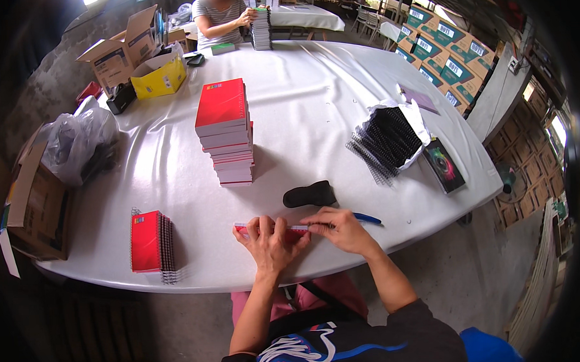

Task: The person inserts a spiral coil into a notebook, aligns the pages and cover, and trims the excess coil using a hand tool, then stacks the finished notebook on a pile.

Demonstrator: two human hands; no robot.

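Observation:
A red-covered notebook lies at the near edge of the white table, mostly hidden under my hands. My left hand presses flat on it. My right hand grips its right end, fingers curled on the edge. A blue-handled tool sticks out to the right from under my right hand. A black object lies just behind my hands.
A tall stack of red notebooks stands mid-table. Bound red notebooks sit at near left. Black spiral coils lie at right beside a dark book. Cardboard boxes stand at left. Another person works at the far end.

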